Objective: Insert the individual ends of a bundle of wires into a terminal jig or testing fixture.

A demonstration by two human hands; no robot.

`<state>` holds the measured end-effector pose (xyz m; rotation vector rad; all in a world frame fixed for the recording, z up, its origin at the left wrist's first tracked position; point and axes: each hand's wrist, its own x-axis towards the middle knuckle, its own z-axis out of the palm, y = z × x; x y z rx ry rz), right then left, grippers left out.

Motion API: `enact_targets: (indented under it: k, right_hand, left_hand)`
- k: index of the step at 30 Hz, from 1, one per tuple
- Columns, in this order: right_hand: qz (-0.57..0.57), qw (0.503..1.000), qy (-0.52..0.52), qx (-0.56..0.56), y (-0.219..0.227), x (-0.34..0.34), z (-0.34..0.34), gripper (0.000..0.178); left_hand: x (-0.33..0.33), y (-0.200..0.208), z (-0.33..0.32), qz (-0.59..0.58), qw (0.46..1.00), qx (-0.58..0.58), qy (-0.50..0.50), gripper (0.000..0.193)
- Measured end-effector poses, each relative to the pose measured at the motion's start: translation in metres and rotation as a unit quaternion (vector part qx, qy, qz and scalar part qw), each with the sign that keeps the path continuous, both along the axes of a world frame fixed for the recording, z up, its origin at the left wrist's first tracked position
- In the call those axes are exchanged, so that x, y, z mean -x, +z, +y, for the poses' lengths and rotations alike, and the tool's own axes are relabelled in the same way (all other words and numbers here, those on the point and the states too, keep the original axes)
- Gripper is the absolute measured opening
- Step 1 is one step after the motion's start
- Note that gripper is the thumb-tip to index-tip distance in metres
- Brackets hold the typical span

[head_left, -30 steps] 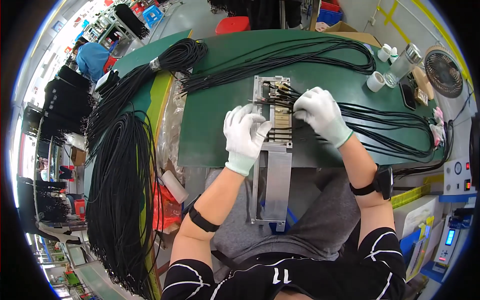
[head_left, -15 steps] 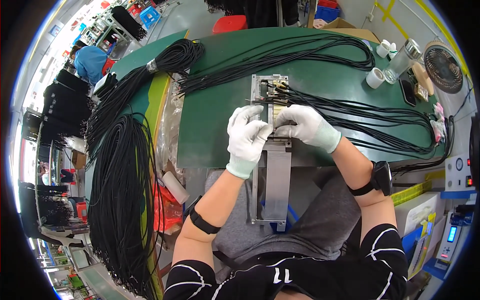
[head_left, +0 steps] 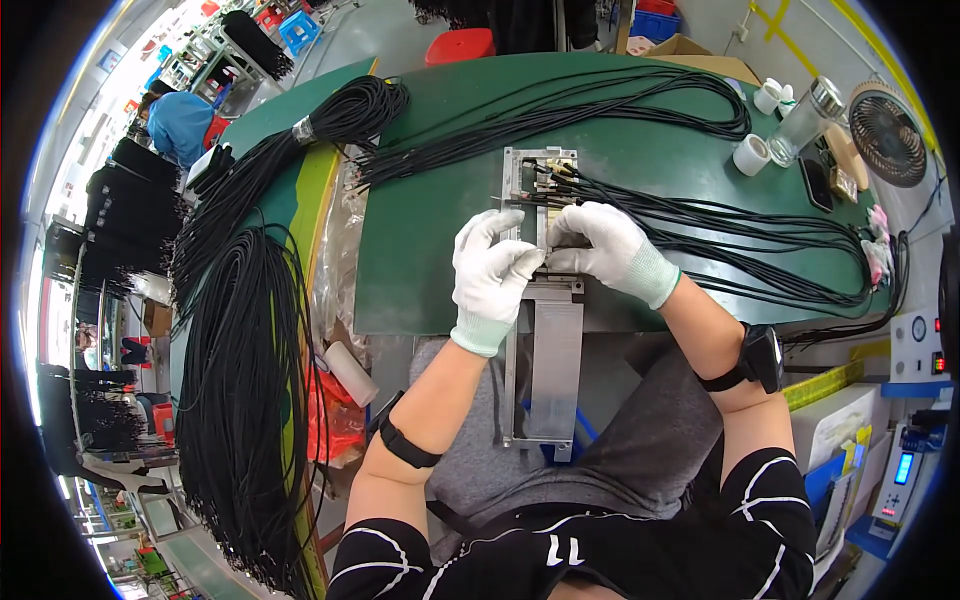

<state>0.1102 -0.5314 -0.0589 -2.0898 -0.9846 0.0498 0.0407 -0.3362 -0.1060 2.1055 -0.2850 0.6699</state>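
Observation:
My left hand (head_left: 488, 278), in a white knit glove, is closed in a pinch over the left side of a metal fixture (head_left: 511, 178). My right hand (head_left: 612, 252), gloved the same way, pinches on the opposite side, its fingertips almost meeting the left ones. Whatever lies between the fingertips is too small and covered to make out. Black cables (head_left: 720, 213) have their ends in the fixture's upper part and run off to the right in long loops. Toward my lap, the fixture's flat metal plate (head_left: 556, 370) juts past the table edge.
Another black cable bundle (head_left: 560, 112) lies across the back of the green table (head_left: 430, 260). Large cable bundles (head_left: 245, 400) hang at the left. White tape rolls (head_left: 750, 156), a glass bottle (head_left: 797, 130), a phone (head_left: 815, 186) and a fan (head_left: 887, 135) stand at the right.
Both hands stay at the fixture in the same pinch. They have shifted very slightly to the left; the cables and fixture look unchanged.

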Motion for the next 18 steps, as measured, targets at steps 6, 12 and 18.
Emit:
enact_targets:
  k: [6,12,18]
  right_hand:
    - [-0.129,0.991,-0.029,0.009,-0.007,-0.013,-0.016,0.016]
    - [-0.145,0.985,-0.045,0.081,-0.012,-0.016,-0.022,0.011]
    - [-0.157,0.977,-0.076,0.126,-0.018,-0.021,-0.028,0.009]
  left_hand:
    - [-0.004,-0.014,0.016,0.055,0.99,0.102,0.083,0.014]
    - [-0.005,-0.014,0.017,0.043,0.988,0.009,0.149,0.014]
    - [-0.007,-0.008,0.022,0.089,0.988,-0.058,0.115,0.019]
